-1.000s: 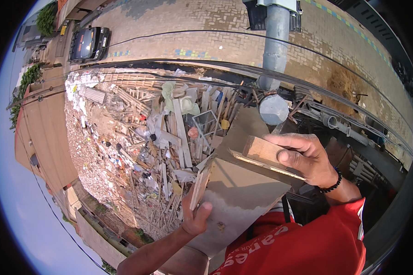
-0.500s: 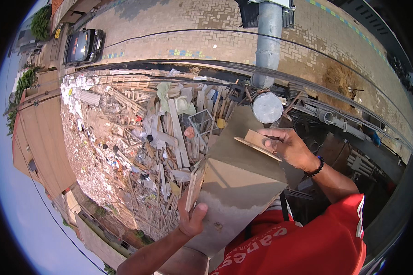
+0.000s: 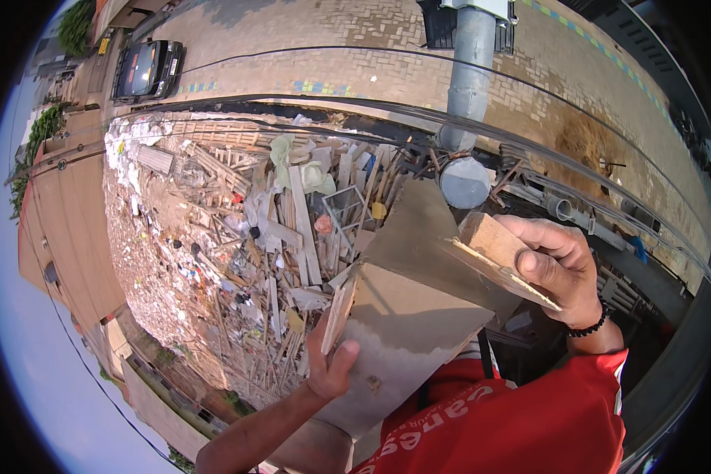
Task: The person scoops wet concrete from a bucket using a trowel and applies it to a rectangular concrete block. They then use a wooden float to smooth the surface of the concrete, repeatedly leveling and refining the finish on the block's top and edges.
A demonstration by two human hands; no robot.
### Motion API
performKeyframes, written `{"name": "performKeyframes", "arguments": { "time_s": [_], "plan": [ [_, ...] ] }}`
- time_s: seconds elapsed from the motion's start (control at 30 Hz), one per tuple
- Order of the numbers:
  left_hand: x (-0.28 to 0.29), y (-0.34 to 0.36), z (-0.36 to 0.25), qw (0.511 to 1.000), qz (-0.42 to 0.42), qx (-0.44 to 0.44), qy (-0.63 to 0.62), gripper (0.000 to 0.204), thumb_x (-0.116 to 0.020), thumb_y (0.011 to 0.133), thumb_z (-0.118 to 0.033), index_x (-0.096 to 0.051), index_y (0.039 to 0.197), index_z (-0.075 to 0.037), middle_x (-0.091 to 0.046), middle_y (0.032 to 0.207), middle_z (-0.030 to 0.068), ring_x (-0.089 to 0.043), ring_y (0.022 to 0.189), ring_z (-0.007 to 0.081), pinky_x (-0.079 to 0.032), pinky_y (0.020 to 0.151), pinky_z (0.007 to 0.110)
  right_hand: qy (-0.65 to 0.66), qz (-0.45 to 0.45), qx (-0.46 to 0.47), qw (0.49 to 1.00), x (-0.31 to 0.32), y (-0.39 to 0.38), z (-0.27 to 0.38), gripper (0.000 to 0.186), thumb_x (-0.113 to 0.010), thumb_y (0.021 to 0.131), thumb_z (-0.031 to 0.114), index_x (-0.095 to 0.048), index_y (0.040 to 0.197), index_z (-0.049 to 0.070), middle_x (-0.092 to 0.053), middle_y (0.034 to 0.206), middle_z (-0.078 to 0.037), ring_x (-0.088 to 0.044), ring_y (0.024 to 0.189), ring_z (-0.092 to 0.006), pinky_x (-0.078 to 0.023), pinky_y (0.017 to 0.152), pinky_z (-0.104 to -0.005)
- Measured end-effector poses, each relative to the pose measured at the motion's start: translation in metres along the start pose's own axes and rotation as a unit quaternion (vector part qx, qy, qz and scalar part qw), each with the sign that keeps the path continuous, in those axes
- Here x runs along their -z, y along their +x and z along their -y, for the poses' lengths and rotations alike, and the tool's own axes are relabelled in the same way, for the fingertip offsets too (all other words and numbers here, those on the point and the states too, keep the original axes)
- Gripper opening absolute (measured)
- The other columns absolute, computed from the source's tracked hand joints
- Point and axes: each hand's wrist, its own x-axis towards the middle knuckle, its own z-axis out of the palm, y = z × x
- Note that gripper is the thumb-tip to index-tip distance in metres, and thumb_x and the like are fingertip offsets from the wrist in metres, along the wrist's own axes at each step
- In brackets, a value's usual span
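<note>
My right hand (image 3: 567,268) is closed around the block handle of a wooden float (image 3: 494,241), whose thin flat plate is tilted and lifted over the right side of the ledge. Below it is a concrete ledge (image 3: 419,312) with a corner; darker, damp-looking mortar (image 3: 411,229) covers the far part, and a paler dry patch shows nearer me. At the ledge's left edge my left hand (image 3: 330,370) grips a short wooden board (image 3: 339,316), thumb on the near side and fingers mostly hidden behind it. The board stands on edge against the ledge's side.
Far below lies a heap of scrap planks and rubbish (image 3: 237,229). Just beyond the ledge rises a grey metal pole (image 3: 470,87) with a round capped column (image 3: 464,183). Black cables (image 3: 332,101) cross ahead of me. A dark car (image 3: 146,69) stands on the paved street.
My right hand has lifted the float off the mortar and drawn it right and toward me, tilting it. My left hand stays on the board.
</note>
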Motion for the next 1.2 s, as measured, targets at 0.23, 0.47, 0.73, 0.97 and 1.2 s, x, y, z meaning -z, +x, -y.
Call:
{"name": "performKeyframes", "arguments": {
  "time_s": [0.23, 0.47, 0.73, 0.97, 1.2],
  "plan": [
    [0.002, 0.006, -0.01, 0.999, 0.035, 0.011, -0.004, 0.057, -0.048, 0.089, -0.018, -0.039, 0.135, 0.014, -0.053, 0.126, 0.0253, -0.052, 0.117, 0.0299, -0.037, 0.102, 0.038, -0.226, -0.017, 0.148, 0.963, -0.013, -0.024, -0.009, 0.042, -0.068, 0.084, 0.007, -0.059, 0.123, -0.004, -0.067, 0.095, -0.02, -0.064, 0.081, -0.0215, -0.051, 0.071, -0.0317],
    [-0.003, 0.007, -0.013, 1.0, 0.005, -0.008, 0.023, 0.056, -0.046, 0.092, -0.021, -0.039, 0.135, 0.015, -0.051, 0.131, 0.0271, -0.049, 0.123, 0.0328, -0.035, 0.105, 0.038, -0.502, 0.049, 0.369, 0.781, -0.041, -0.033, -0.036, 0.064, -0.073, 0.057, 0.008, -0.064, 0.12, 0.0, -0.065, 0.108, -0.013, -0.056, 0.081, -0.0231, -0.048, 0.067, -0.0351],
    [-0.002, 0.011, -0.01, 0.999, 0.012, -0.034, 0.017, 0.06, -0.043, 0.095, -0.03, -0.038, 0.136, 0.015, -0.05, 0.133, 0.0277, -0.046, 0.128, 0.0339, -0.032, 0.108, 0.038, -0.586, 0.073, 0.335, 0.734, -0.058, -0.025, -0.041, 0.059, -0.065, 0.069, 0.011, -0.059, 0.127, 0.003, -0.063, 0.115, -0.013, -0.057, 0.089, -0.0206, -0.047, 0.07, -0.0322],
    [-0.001, 0.012, -0.007, 0.999, 0.015, -0.041, 0.018, 0.062, -0.042, 0.096, -0.034, -0.039, 0.135, 0.014, -0.051, 0.133, 0.0266, -0.047, 0.126, 0.0333, -0.033, 0.107, 0.038, -0.511, 0.139, 0.361, 0.768, -0.056, -0.045, -0.042, 0.051, -0.064, 0.074, 0.01, -0.062, 0.125, 0.005, -0.064, 0.114, -0.013, -0.059, 0.089, -0.0194, -0.049, 0.074, -0.0309],
    [-0.002, 0.011, -0.012, 0.999, 0.011, -0.025, 0.029, 0.059, -0.041, 0.094, -0.03, -0.04, 0.135, 0.013, -0.053, 0.13, 0.0254, -0.05, 0.122, 0.032, -0.035, 0.104, 0.037, -0.573, 0.075, 0.346, 0.739, -0.063, -0.029, -0.045, 0.055, -0.068, 0.071, 0.01, -0.061, 0.125, 0.003, -0.063, 0.114, -0.013, -0.058, 0.087, -0.0217, -0.048, 0.073, -0.0331]
  ]
}}
